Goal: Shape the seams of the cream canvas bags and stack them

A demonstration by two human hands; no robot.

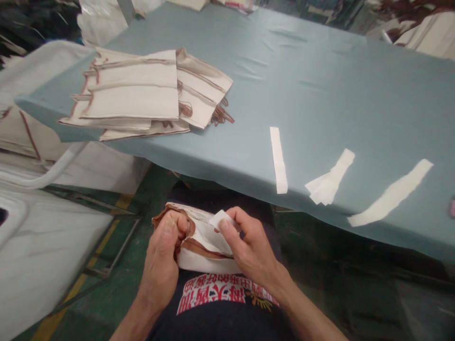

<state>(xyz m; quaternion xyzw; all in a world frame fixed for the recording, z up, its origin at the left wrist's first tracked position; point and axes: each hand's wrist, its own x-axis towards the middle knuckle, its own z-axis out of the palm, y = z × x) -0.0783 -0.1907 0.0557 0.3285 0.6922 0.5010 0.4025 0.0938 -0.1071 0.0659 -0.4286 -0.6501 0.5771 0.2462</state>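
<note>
On my lap lies a cream fabric bag (208,263) with brown edging, its folds partly covered by both hands. My left hand (165,251) is closed on the brown-trimmed end of the bag, fingers curled in. Between the thumb and fingers of my right hand (249,241) is a small white strip (221,218), pinched just above the bag's cream cloth. How far that strip runs under the fingers is hidden.
A table with a blue-grey cover (256,94) stands ahead. Stacked cream bags (133,90) with brown cords lie at its left. Near the front edge are several white strips (279,161). White bins (46,227) and a metal frame (121,246) stand at left.
</note>
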